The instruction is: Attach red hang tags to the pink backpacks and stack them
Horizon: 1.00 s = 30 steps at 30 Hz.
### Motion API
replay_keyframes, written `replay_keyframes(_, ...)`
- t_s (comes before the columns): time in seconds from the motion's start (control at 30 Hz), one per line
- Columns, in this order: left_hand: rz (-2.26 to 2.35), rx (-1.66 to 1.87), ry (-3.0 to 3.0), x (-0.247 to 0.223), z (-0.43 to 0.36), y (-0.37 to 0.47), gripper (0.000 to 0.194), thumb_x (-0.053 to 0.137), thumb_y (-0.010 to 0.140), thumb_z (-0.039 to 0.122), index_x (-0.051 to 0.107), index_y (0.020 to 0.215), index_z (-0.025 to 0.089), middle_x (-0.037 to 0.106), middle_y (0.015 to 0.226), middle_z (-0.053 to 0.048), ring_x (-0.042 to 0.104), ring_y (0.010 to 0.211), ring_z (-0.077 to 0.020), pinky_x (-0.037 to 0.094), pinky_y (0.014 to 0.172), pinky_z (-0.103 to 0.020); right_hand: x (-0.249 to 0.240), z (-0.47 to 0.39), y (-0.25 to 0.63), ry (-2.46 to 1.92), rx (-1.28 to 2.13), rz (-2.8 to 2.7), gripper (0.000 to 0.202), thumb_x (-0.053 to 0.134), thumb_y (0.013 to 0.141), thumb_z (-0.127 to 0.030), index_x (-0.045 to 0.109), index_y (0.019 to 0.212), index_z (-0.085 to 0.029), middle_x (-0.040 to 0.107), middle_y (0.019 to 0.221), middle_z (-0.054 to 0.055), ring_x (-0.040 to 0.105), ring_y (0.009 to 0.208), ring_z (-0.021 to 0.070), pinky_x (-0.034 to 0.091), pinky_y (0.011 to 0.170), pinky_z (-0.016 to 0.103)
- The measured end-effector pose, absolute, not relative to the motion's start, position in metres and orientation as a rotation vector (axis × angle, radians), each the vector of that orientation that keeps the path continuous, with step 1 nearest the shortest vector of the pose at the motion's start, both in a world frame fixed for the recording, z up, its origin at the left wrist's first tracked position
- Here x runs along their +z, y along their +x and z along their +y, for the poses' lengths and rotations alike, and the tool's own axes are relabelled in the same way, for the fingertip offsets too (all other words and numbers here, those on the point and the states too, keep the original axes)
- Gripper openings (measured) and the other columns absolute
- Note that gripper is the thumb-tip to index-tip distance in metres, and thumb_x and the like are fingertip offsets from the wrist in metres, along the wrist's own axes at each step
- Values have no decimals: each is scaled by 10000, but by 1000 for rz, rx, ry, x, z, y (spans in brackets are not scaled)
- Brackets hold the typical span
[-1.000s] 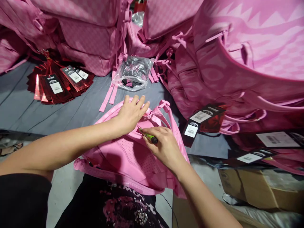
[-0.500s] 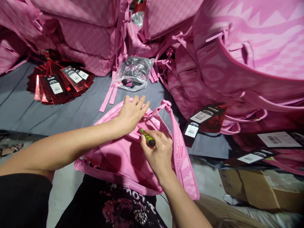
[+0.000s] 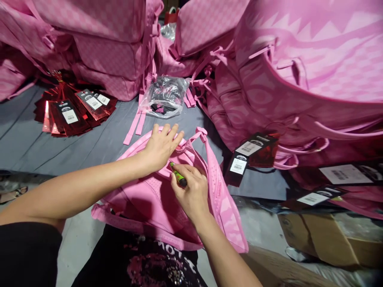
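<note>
A pink backpack (image 3: pixel 143 197) lies across my lap and the table's near edge, its padded back panel and straps facing me. My left hand (image 3: pixel 158 149) rests flat on its far edge, fingers stretched out and slightly apart; the thumb is hidden. Pinched in my right hand (image 3: pixel 193 191) is a short green pen-like tool (image 3: pixel 178 177) with a black end. Its tip points at the bag's upper part, just below my left palm. I cannot make out whether the tip touches the fabric.
Pink backpacks (image 3: pixel 104 52) are piled along the back, with a large one (image 3: pixel 269 95) at the right. Red-and-black tags (image 3: pixel 72 115) lie fanned at left. A clear plastic bag (image 3: pixel 167 95) sits on the grey-covered table (image 3: pixel 98 147). An opened cardboard box (image 3: pixel 317 239) stands lower right.
Both hands and the pink backpack appear slightly further left and lower, as the whole view has shifted. The hold on the green tool is the same.
</note>
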<state>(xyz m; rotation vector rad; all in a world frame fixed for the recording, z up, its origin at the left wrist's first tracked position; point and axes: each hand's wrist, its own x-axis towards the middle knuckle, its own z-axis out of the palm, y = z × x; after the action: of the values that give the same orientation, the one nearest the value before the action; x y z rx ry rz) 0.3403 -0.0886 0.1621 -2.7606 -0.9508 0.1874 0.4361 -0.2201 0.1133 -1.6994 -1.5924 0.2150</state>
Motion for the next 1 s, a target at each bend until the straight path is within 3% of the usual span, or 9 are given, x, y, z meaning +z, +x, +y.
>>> replay_keyframes(0.37, -916, 221, -2676, 170, -93, 344, 840, 673, 816, 371, 293, 1538, 171, 290, 1594, -161, 390, 1336, -353, 386, 1039, -549, 123, -218, 435, -1743, 179, -1607, 170, 608, 783, -55, 674, 854, -195, 704, 842, 32, 615, 828, 233, 389, 782, 374)
replay_keyframes(0.43, -899, 252, -2671, 172, -93, 343, 952, 733, 758, 442, 271, 1547, 179, 259, 1606, -164, 384, 1349, -359, 390, 1048, -564, 119, -223, 437, -1749, 151, -1572, 189, 599, 776, -48, 670, 865, -199, 702, 851, 32, 611, 834, 243, 389, 771, 376)
replay_keyframes(0.53, -927, 393, -2658, 182, -90, 341, 1243, 870, 559, 519, 195, 1569, 256, 145, 1640, -150, 298, 1415, -410, 428, 1014, -592, 115, -231, 440, -1698, 145, -1533, 224, 595, 757, -37, 662, 882, -210, 696, 858, 25, 603, 832, 244, 394, 745, 367)
replay_keyframes(0.63, -1087, 546, -2579, 196, -88, 341, 1322, 921, 516, 391, 125, 1571, 336, 59, 1648, -169, 353, 1382, -447, 535, 877, -534, 113, -235, 442, -1672, 158, -1469, 229, 589, 760, -33, 658, 879, -216, 675, 836, 24, 584, 799, 234, 404, 725, 355)
replay_keyframes(0.73, -1167, 594, -2568, 202, -90, 343, 1294, 891, 568, 229, 86, 1579, 295, 66, 1631, -233, 512, 1259, -387, 572, 830, -427, 112, -237, 444, -1652, 180, -1430, 221, 589, 760, -29, 660, 859, -213, 653, 809, 29, 570, 788, 232, 417, 717, 351)
replay_keyframes(1.0, -1073, 485, -2529, 186, -95, 336, 1084, 648, 685, 29, 77, 1582, 235, 198, 1603, -227, 537, 1199, -337, 576, 789, -348, 102, -231, 446, -1436, 228, -1373, 266, 590, 782, -34, 698, 954, -206, 693, 856, 43, 608, 812, 224, 473, 751, 357)
